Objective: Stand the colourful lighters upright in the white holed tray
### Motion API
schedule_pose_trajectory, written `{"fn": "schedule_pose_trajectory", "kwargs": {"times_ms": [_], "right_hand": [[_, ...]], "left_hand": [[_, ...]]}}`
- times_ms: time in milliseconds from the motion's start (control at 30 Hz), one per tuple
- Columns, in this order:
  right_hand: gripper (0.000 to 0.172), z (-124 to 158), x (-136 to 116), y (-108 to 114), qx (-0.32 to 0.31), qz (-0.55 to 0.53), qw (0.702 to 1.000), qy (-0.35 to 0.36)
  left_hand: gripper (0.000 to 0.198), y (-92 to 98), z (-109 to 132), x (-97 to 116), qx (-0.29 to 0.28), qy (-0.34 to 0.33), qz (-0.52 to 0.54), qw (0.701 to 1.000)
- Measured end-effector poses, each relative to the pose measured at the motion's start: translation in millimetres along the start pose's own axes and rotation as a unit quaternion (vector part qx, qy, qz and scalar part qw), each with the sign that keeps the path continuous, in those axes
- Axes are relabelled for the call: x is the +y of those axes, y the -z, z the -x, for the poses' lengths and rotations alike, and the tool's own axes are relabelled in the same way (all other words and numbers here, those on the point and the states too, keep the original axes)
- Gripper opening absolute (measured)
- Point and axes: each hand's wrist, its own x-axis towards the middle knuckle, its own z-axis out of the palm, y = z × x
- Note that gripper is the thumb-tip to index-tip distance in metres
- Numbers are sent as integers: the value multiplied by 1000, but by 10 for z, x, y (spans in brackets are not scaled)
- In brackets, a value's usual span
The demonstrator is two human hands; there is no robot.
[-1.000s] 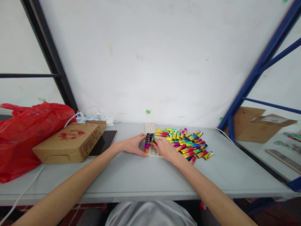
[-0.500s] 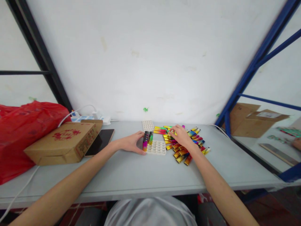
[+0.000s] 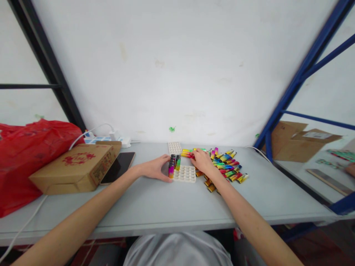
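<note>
A white tray with round holes [image 3: 186,174] lies on the grey table [image 3: 166,203]. Several rainbow-coloured tubes [image 3: 173,165] stand upright in its left columns. My left hand [image 3: 154,168] rests against the tray's left side, fingers curled round the standing tubes. My right hand [image 3: 200,161] lies over the left end of a pile of loose rainbow tubes [image 3: 226,166], fingers closed on one red-ended tube [image 3: 187,155]. A second white tray [image 3: 174,147] lies behind, by the wall.
A cardboard box [image 3: 76,167] with red print sits left, a dark phone [image 3: 118,167] beside it, a red plastic bag [image 3: 24,155] further left. A power strip with white cables [image 3: 107,138] lies along the wall. Blue shelf posts [image 3: 280,111] rise at right.
My right hand left the tray, reached out over the tube pile, then drew back to the pile's left end and closed on a tube. My left hand stayed at the tray.
</note>
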Motion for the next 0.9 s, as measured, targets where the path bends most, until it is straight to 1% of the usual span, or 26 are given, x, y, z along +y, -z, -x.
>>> {"fn": "schedule_pose_trajectory", "kwargs": {"times_ms": [167, 367, 467, 533, 567, 633, 667, 733, 800, 900], "right_hand": [[29, 2, -42, -26, -1, 22, 1000, -22], [26, 38, -59, -51, 34, 13, 999, -26], [24, 16, -33, -37, 45, -39, 998, -20], [23, -9, 6, -14, 79, -105, 991, -8], [22, -21, 29, -3, 102, -151, 983, -2], [19, -42, 69, 10, 144, -266, 953, 7], [18, -49, 81, 10, 161, -330, 930, 10], [23, -53, 85, 2, 182, -457, 871, 9], [35, -43, 57, -2, 165, -571, 804, -4], [50, 0, -29, 28, 111, -696, 708, -28]], "left_hand": [[93, 2, 2, -4, 4, -3, -1, 1000], [92, 2, 15, -11, 11, -17, 2, 1000], [94, 4, 15, -1, 2, -3, 1, 1000], [95, 5, 13, 6, 0, 4, -2, 1000], [95, 5, 12, 8, 1, 5, -2, 1000], [93, 5, 10, 12, 4, 2, 0, 1000], [91, 3, 10, 13, 4, -1, 2, 1000], [91, 0, 9, 12, 4, -8, 8, 1000], [92, -5, 9, 5, 3, -13, 9, 1000], [93, -11, 12, -14, 2, -12, 4, 1000]]}}
